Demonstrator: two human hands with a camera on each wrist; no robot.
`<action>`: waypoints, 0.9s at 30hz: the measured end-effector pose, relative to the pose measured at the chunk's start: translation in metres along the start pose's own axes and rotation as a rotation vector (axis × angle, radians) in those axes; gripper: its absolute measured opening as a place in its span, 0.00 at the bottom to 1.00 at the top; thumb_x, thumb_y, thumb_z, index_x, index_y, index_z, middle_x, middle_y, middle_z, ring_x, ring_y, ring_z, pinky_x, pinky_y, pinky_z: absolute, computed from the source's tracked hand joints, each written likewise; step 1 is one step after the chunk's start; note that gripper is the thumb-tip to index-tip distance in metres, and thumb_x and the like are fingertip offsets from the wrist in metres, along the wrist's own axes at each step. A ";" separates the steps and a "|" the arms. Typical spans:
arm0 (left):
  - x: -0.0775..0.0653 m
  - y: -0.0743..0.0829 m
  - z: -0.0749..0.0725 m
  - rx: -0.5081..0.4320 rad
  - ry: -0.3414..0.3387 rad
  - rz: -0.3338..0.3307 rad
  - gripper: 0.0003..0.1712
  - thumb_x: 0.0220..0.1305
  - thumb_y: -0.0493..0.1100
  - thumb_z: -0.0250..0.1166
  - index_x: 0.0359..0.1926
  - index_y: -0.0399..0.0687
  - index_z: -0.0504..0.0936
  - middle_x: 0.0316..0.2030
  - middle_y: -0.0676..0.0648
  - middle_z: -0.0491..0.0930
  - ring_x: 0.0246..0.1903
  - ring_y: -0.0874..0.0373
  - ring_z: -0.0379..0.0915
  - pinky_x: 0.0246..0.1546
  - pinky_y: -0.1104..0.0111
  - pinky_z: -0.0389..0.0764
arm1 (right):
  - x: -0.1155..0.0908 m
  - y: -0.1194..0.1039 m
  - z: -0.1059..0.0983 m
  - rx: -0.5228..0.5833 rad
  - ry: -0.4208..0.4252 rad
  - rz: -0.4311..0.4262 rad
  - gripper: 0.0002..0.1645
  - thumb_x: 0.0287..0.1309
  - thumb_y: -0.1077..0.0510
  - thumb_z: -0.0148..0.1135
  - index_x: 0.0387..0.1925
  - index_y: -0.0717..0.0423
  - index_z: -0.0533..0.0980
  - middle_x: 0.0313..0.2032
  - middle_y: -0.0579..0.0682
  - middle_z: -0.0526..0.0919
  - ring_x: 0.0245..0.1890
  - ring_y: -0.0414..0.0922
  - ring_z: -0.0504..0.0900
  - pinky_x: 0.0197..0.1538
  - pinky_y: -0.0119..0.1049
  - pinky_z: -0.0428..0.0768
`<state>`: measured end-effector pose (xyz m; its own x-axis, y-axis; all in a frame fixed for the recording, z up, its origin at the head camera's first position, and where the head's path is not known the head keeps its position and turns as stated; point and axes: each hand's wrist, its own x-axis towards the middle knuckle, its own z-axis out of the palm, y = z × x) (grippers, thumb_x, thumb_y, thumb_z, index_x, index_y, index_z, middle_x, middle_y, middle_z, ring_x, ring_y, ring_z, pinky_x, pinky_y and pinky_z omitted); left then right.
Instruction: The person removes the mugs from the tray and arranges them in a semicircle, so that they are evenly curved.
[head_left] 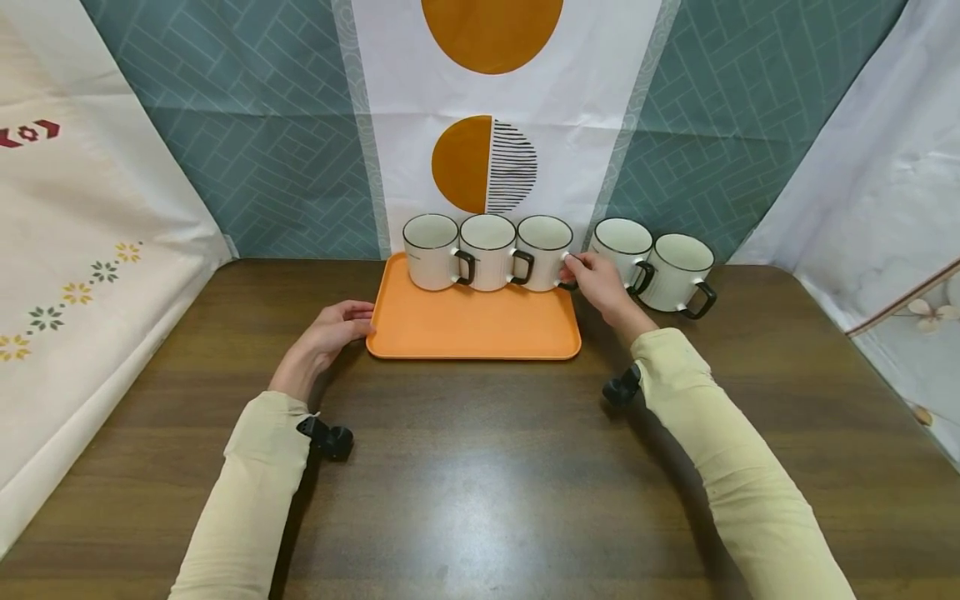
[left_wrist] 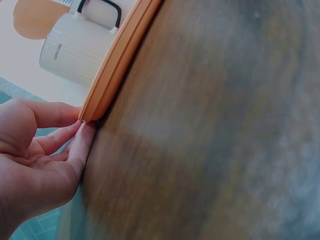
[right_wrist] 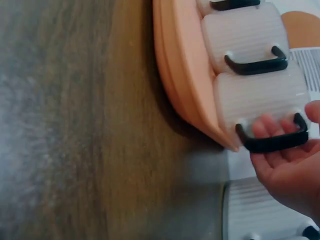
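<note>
Three white ribbed mugs with black rims and black handles stand in a row along the back of the orange tray. The left hand pinches the tray's left edge; in the left wrist view its fingertips meet at the corner of the rim. At the tray's right end, the right hand holds the rightmost mug by its handle, fingers through the loop. The middle mug and the left mug stand close beside it, handles to the right.
Right of the tray, two similar mugs stand on the brown table: one mug partly behind the right hand, another mug beside it. A patterned cloth backdrop rises behind the table, with pale cloths at both sides.
</note>
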<state>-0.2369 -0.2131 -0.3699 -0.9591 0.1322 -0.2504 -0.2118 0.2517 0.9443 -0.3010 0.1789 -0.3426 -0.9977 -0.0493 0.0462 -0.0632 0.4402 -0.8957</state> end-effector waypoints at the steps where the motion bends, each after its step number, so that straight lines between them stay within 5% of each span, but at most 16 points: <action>1: 0.000 0.000 0.000 -0.001 -0.001 0.002 0.32 0.66 0.28 0.53 0.68 0.24 0.55 0.62 0.30 0.60 0.55 0.48 0.63 0.48 0.76 0.73 | 0.001 0.002 0.002 0.023 0.006 -0.006 0.24 0.73 0.52 0.47 0.47 0.71 0.75 0.42 0.65 0.81 0.45 0.54 0.79 0.56 0.45 0.74; 10: 0.000 0.000 0.001 0.003 0.005 0.001 0.31 0.66 0.28 0.53 0.68 0.25 0.55 0.61 0.31 0.61 0.54 0.49 0.64 0.48 0.76 0.74 | 0.008 0.008 0.015 0.258 0.074 -0.038 0.20 0.74 0.56 0.44 0.36 0.70 0.74 0.24 0.48 0.78 0.24 0.38 0.79 0.41 0.34 0.81; 14: 0.000 0.001 0.001 0.008 0.012 0.001 0.31 0.67 0.29 0.53 0.68 0.25 0.55 0.61 0.31 0.61 0.54 0.49 0.64 0.47 0.76 0.74 | 0.008 0.008 0.014 0.214 0.066 -0.038 0.22 0.75 0.54 0.43 0.35 0.69 0.73 0.22 0.49 0.74 0.24 0.40 0.74 0.35 0.30 0.77; 19: 0.000 0.000 0.002 -0.003 0.003 0.005 0.31 0.66 0.28 0.53 0.68 0.25 0.55 0.62 0.30 0.60 0.55 0.48 0.63 0.48 0.76 0.73 | 0.007 0.009 0.012 0.185 0.031 -0.027 0.25 0.75 0.52 0.42 0.35 0.73 0.70 0.22 0.53 0.66 0.28 0.49 0.66 0.39 0.39 0.72; 27: 0.001 -0.001 0.001 0.004 0.008 0.009 0.31 0.66 0.28 0.54 0.67 0.24 0.55 0.62 0.30 0.61 0.54 0.48 0.64 0.47 0.77 0.73 | 0.009 0.010 0.012 0.129 0.019 -0.066 0.26 0.76 0.51 0.39 0.31 0.70 0.67 0.19 0.50 0.64 0.27 0.50 0.66 0.39 0.41 0.71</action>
<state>-0.2375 -0.2122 -0.3718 -0.9625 0.1267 -0.2397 -0.2020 0.2544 0.9458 -0.3099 0.1722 -0.3561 -0.9919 -0.0570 0.1137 -0.1260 0.3174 -0.9399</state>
